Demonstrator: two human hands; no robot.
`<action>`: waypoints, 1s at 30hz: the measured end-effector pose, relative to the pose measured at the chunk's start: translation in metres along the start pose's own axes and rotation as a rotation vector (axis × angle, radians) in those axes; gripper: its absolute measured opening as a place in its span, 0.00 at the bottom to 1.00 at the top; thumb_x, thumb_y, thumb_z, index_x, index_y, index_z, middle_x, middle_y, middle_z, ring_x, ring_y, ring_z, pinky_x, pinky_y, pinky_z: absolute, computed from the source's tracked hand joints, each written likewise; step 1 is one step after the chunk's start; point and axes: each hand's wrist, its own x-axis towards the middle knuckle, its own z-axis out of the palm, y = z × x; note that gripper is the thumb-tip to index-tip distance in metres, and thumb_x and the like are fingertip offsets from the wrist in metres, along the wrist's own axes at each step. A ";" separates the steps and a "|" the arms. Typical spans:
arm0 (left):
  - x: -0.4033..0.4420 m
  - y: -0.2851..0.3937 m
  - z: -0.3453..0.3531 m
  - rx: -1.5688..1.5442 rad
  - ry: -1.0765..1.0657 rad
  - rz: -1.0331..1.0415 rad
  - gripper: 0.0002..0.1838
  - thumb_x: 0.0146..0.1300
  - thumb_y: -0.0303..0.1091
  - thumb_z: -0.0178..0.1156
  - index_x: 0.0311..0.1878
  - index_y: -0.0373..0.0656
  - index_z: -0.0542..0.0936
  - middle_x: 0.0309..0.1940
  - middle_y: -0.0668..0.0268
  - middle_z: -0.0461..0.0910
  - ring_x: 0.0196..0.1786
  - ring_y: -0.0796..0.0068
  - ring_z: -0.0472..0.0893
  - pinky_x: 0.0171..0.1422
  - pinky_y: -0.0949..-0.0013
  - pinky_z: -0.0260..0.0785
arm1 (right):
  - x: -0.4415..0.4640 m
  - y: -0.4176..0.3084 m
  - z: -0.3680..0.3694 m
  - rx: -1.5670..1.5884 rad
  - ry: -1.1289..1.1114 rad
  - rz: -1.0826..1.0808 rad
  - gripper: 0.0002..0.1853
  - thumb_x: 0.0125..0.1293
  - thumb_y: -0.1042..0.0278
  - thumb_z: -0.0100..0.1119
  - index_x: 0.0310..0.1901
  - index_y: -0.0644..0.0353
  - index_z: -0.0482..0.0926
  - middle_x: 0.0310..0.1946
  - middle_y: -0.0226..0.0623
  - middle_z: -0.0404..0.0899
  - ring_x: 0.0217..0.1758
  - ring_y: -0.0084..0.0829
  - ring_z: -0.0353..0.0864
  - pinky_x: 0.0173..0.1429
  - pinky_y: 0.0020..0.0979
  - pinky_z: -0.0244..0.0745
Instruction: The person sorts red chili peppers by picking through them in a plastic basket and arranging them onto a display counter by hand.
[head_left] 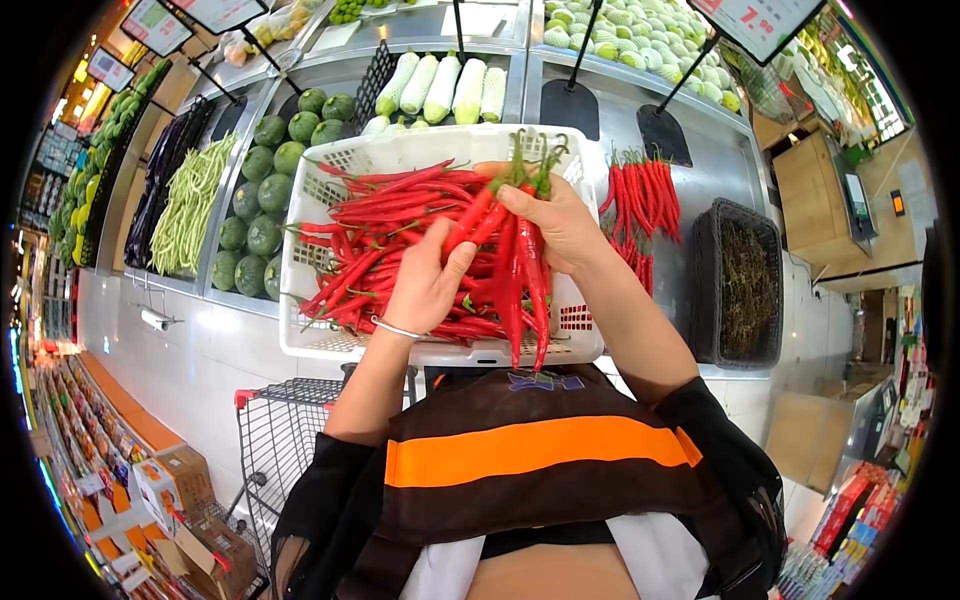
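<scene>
A white plastic crate (302, 335) holds a heap of long red chili peppers (385, 208). Above the crate's right half, my right hand (560, 222) is closed round a bunch of red chilies (520, 285) near their green stems, tips hanging down toward me. My left hand (428, 280), with a bracelet at the wrist, has its thumb and fingers closed on red chilies at the left side of the bunch. Some of its fingertips are hidden behind the peppers. More red chilies (645, 195) lie lined up on the metal display to the right.
Round green squashes (262, 232), green beans (190, 205) and pale gourds (442, 88) fill the display to the left and behind. A dark basket (708, 290) stands at the right. Price sign stands (570, 105) rise behind the crate. A shopping cart (290, 420) is at lower left.
</scene>
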 end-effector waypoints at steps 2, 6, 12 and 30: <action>-0.005 0.000 0.002 -0.348 -0.175 -0.178 0.21 0.69 0.49 0.43 0.47 0.38 0.70 0.22 0.70 0.67 0.21 0.83 0.64 0.24 0.79 0.56 | 0.002 0.001 0.006 -0.145 -0.048 -0.040 0.18 0.58 0.65 0.63 0.49 0.62 0.73 0.48 0.43 0.76 0.49 0.34 0.76 0.53 0.34 0.72; -0.008 0.009 0.021 -0.587 -0.328 -0.325 0.22 0.70 0.50 0.40 0.48 0.39 0.69 0.19 0.74 0.64 0.19 0.86 0.61 0.22 0.79 0.55 | -0.008 0.007 -0.009 -0.021 -0.146 -0.148 0.14 0.57 0.66 0.63 0.41 0.63 0.73 0.44 0.46 0.77 0.46 0.35 0.78 0.54 0.36 0.72; -0.007 0.003 0.018 -0.318 -0.054 -0.142 0.20 0.67 0.40 0.46 0.57 0.37 0.66 0.50 0.58 0.71 0.55 0.69 0.70 0.60 0.67 0.61 | -0.038 -0.055 -0.067 0.009 0.163 -0.334 0.10 0.62 0.65 0.55 0.40 0.63 0.74 0.33 0.39 0.79 0.37 0.32 0.79 0.43 0.30 0.75; -0.072 -0.017 0.048 0.480 0.119 -0.288 0.11 0.51 0.31 0.63 0.37 0.39 0.77 0.27 0.61 0.78 0.31 0.63 0.78 0.36 0.65 0.69 | 0.169 0.032 -0.403 -0.347 0.669 0.286 0.10 0.58 0.66 0.61 0.34 0.65 0.77 0.25 0.40 0.78 0.25 0.35 0.78 0.29 0.35 0.74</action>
